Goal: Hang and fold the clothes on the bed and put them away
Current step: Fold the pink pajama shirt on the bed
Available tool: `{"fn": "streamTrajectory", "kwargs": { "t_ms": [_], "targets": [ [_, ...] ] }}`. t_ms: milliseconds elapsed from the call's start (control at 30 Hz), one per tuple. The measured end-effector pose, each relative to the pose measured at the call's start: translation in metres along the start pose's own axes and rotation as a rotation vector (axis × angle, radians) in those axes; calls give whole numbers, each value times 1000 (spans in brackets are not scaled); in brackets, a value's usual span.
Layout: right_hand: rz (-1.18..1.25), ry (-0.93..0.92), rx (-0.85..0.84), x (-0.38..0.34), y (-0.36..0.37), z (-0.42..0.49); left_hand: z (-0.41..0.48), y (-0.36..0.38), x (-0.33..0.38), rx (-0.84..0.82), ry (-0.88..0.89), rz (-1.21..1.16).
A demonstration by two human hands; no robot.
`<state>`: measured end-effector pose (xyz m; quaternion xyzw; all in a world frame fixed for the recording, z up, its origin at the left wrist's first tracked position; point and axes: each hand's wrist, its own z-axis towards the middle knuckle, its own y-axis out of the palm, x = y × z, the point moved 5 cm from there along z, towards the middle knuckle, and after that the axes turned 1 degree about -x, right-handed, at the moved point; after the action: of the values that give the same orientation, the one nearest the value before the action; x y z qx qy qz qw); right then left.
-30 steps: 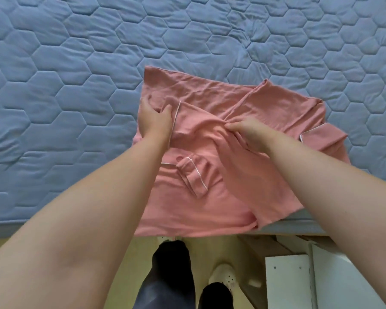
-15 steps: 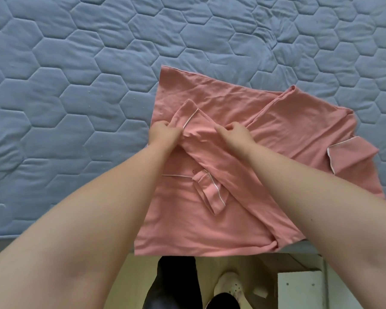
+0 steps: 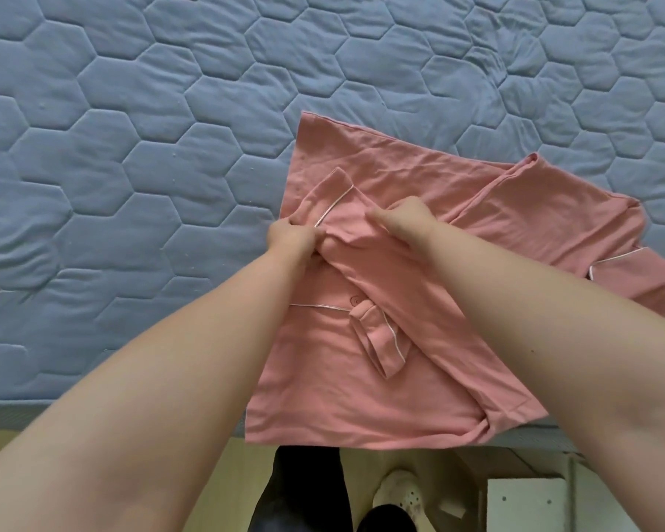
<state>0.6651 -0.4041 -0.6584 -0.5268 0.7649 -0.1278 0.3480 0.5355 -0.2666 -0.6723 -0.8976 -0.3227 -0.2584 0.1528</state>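
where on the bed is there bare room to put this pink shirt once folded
The widest bare patch of blue quilt lies left of the pink shirt, down to the bed's near edge. Another band runs beyond its far edge. Crowded: the near right, where the shirt sprawls and the left hand and right hand grip it.

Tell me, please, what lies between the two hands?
In the head view, only a bunched fold of the pink shirt lies between the left hand and the right hand; both pinch it.

Soft, even light; slight blur, wide-angle bending at edges.
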Motion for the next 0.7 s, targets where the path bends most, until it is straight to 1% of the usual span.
{"fn": "streamTrajectory", "kwargs": {
  "t_ms": [33,67,133,167,233,267,300,333,400,467,533,567,600,633,667,700],
  "targets": [
    [-31,-22,-18,-8,2,0,1,-3,7,28,101,66],
    [-38,-71,0,-16,1,2,2,-5,13,47,209,127],
    [-42,-196,124,-30,-6,2,-2,-13,22,120,347,266],
    [-74,-244,197,-33,-12,1,-5,-16,23,169,369,338],
    [-231,-228,292,-27,-21,-3,-13,-17,22,300,436,564],
    [-289,-214,314,-19,-24,-6,-20,-11,21,341,515,714],
    [-315,-217,338,-9,-28,-8,-29,-2,19,336,601,844],
    [-320,-218,349,2,-34,-13,-37,11,13,286,690,945],
    [-368,-226,336,33,-45,-22,-56,42,-3,101,898,1082],
    [-435,-237,304,73,-56,-38,-76,77,-23,-82,1138,1159],
    [-473,-253,361,114,-73,-58,-103,110,-43,-248,1310,1183],
    [-475,-239,408,135,-83,-69,-118,126,-53,-335,1333,1179],
    [-470,-190,432,157,-94,-79,-133,140,-66,-439,1268,1213],
    [-473,-127,436,180,-103,-87,-147,151,-81,-514,1147,1285],
    [-482,-53,412,202,-110,-93,-155,160,-101,-541,1003,1383],
    [-482,0,377,226,-114,-98,-161,165,-119,-533,873,1453]
  ]
}}
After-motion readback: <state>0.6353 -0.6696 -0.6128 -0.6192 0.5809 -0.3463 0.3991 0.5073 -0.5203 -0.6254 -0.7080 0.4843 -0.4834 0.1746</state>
